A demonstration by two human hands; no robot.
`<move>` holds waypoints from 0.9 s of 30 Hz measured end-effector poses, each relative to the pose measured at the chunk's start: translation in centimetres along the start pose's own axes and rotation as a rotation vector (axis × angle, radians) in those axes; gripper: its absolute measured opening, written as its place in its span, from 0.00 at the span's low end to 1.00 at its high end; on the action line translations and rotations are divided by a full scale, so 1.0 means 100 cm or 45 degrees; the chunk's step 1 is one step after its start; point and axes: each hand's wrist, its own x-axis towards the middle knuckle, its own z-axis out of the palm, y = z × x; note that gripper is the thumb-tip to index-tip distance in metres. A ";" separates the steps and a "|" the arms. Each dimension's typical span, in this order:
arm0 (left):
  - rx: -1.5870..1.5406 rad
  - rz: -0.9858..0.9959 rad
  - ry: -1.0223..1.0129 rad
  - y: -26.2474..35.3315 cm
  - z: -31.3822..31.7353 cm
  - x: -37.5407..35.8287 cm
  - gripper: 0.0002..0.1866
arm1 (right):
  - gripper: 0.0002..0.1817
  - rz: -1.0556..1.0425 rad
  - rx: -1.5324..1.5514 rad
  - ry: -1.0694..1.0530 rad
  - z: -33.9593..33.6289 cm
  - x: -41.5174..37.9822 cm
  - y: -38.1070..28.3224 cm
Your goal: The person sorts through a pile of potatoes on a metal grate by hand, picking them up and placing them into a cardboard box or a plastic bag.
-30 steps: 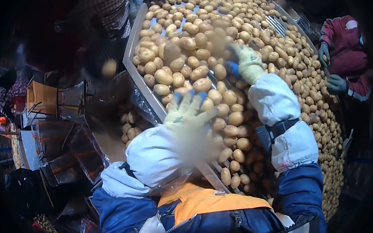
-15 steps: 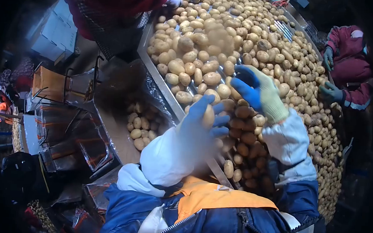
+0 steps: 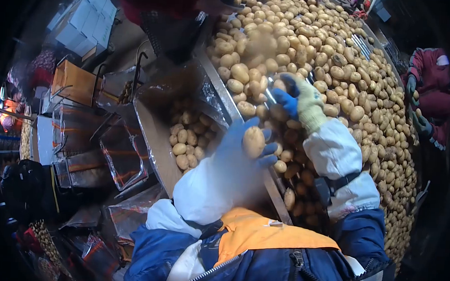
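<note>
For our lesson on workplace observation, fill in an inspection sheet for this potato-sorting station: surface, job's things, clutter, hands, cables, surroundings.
Surface: metal table, heaped with potatoes.
Job's things: one potato in the left hand; bagged bin beside the table, partly filled with potatoes.
Clutter: wire frames with bags, boxes at left.
Hands: left hand gloved, cupping the potato; right hand gloved, down on the pile, grip unclear.
Cables: nothing seen.
Surroundings: person in red across the table; another at the top edge; dim light.

Bright light is falling on the potatoes point(image 3: 310, 38); around them fisheye corners are going black, and the left hand point(image 3: 245, 144) is blurring.
</note>
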 end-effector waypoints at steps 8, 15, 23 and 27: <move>-0.163 0.199 -0.145 0.002 -0.017 -0.018 0.23 | 0.25 -0.043 0.561 -0.084 -0.021 -0.089 -0.093; 0.508 0.590 0.013 0.054 -0.071 -0.073 0.27 | 0.25 0.083 0.173 0.300 -0.079 -0.178 -0.019; 2.815 1.444 -0.099 0.002 -0.025 -0.007 0.33 | 0.39 -0.055 -0.883 0.000 -0.054 -0.218 0.021; 3.315 0.911 -0.629 -0.057 0.012 0.034 0.35 | 0.32 -0.192 -0.620 -0.252 -0.083 -0.259 -0.008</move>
